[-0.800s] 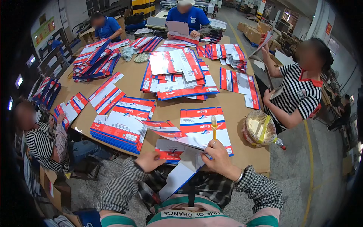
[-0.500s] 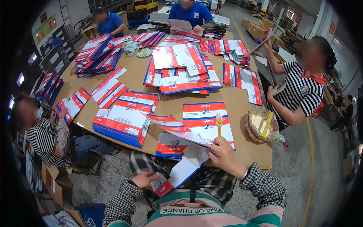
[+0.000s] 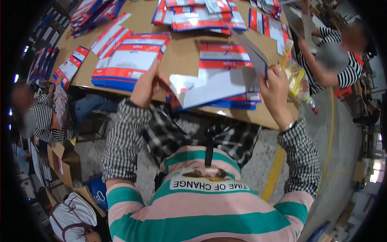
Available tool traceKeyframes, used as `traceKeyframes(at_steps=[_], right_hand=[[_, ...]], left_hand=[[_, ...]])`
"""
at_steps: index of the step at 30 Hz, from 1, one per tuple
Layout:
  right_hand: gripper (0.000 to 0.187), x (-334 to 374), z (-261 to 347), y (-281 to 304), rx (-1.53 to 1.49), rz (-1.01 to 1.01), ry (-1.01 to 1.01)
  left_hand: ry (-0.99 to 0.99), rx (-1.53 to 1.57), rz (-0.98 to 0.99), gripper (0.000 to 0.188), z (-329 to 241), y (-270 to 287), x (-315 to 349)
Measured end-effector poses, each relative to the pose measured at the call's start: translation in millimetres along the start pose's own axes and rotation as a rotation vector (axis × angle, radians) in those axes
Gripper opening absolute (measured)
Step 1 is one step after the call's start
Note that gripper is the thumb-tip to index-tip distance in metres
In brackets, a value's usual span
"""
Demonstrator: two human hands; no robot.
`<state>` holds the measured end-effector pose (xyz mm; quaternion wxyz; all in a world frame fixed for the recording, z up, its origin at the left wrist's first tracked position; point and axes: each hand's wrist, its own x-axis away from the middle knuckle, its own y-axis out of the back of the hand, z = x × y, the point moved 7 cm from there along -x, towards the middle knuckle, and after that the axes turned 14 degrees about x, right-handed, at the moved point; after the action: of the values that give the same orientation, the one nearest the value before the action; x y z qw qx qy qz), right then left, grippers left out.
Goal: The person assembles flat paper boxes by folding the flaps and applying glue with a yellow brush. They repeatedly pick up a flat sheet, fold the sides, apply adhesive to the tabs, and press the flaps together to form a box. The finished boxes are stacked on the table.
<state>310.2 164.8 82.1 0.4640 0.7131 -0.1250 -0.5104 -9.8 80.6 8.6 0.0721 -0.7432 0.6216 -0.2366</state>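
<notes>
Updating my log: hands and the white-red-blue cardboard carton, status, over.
Right hand gripping carton by raised right flap. Left hand at left end, touch unclear. Flat red-and-white cardboard cartons beyond.

Prob. a workshop: flat printed cartons (image 3: 125,62) stacked on tbl (image 3: 183,44), yellow-lined grey flr (image 3: 321,117).

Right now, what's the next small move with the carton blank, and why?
Probably ease the raised right panel of the carton blank down flat: the right hand grips it angled up, while the left hand is at the blank's left end.
</notes>
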Motion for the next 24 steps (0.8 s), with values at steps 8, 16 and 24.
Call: traceKeyframes(at_steps=[8,16,24], right_hand=[[0.049,45,48,-35,-0.141,0.283,0.002],[0.044,31,74,-24,-0.233,0.221,-0.010],[0.032,28,115,-83,-0.202,0.308,0.017]], left_hand=[[0.088,0.092,-0.041,0.062,72,36,-25],[-0.023,0.216,-0.158,0.042,74,49,-23],[-0.073,-0.040,-0.246,0.030,83,36,-38]])
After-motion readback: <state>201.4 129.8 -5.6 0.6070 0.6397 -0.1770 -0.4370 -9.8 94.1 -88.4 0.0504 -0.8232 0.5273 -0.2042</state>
